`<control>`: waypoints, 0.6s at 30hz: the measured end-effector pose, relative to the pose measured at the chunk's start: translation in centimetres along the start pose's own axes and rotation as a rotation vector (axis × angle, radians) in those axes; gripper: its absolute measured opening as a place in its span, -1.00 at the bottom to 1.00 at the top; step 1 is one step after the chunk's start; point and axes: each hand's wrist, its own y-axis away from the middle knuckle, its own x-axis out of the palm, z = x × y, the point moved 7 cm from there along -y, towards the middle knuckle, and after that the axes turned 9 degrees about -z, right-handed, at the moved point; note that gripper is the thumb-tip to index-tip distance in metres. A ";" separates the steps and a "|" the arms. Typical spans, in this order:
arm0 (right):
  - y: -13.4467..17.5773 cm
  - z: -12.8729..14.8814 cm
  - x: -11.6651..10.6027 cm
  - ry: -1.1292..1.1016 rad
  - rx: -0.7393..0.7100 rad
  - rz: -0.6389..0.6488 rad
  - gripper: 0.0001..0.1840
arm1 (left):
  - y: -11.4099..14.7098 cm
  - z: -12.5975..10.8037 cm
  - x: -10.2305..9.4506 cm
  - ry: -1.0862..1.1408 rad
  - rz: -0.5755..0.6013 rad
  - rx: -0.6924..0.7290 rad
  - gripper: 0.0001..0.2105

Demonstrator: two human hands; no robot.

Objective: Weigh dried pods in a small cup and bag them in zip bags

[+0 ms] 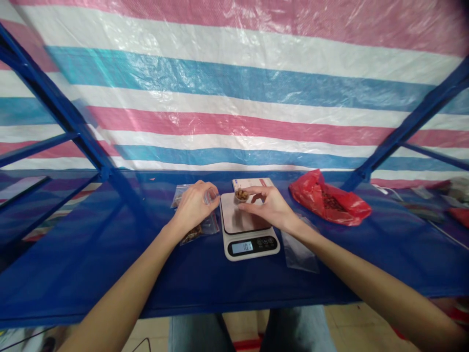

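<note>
My right hand [264, 204] pinches a small clear cup [241, 196] filled with brown nut-like pieces, at the scale's far left part; I cannot tell whether it touches the plate. Beneath it is a white kitchen scale [242, 220] with a metal plate and a lit display [242, 247], its digits too blurred to read. Just left of the scale, my left hand [196, 205] is curled around a small, clear, round plastic piece [210, 196], perhaps a cup or lid. Clear zip bags [207, 226] with brown dried bits lie under and beside that hand.
A red plastic bag [330, 200] with dark reddish contents lies open at right. Behind the scale is a printed white box or card [252, 184]. A flat clear bag [300, 252] lies under my right forearm. Blue frame bars [397, 139] and a striped sheet [234, 93] enclose the blue table.
</note>
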 end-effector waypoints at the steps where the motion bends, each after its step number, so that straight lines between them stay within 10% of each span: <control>1: -0.2 0.4 0.6 -0.032 0.018 0.022 -0.68 | 0.0 -0.1 0.0 -0.002 -0.001 -0.003 -0.94; 18: -2.8 5.7 3.6 0.274 -0.292 0.075 -0.82 | 0.0 0.2 -0.5 0.049 -0.055 -0.068 -0.86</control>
